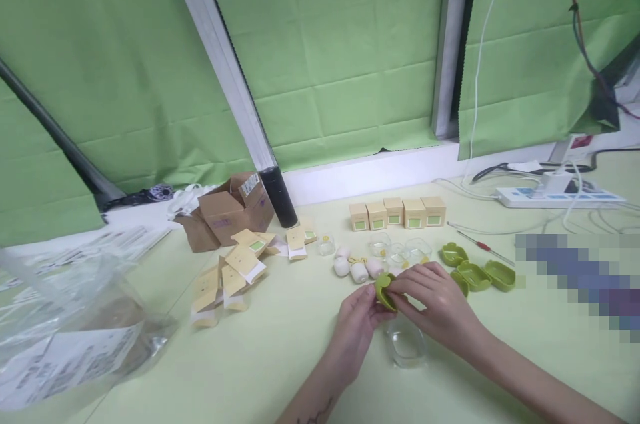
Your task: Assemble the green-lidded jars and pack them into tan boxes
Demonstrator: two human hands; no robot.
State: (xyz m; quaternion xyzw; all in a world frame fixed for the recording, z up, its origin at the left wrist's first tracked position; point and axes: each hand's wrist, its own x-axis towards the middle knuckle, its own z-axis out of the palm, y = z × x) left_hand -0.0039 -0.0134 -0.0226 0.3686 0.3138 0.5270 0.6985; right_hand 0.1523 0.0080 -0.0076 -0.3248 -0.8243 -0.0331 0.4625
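A small green plastic dish (385,292) with a rounded tab is held up on its edge between both hands. My left hand (354,321) is closed on its left and lower side. The fingers of my right hand (434,299) grip it from the right and cover part of it. Just below the hands, a clear plastic container (407,347) lies on the table. Similar green dishes (474,275) sit to the right of my right hand. Beyond the hands are several whitish rounded pieces (359,271) and more clear containers (417,251).
Small tan boxes (394,212) stand in a row at the back. Flattened tan cartons (240,267), a brown cardboard box (235,211) and a black cylinder (279,197) are left. A clear plastic bag (85,337) lies front left. A screwdriver (484,247) and power strip (560,197) are right.
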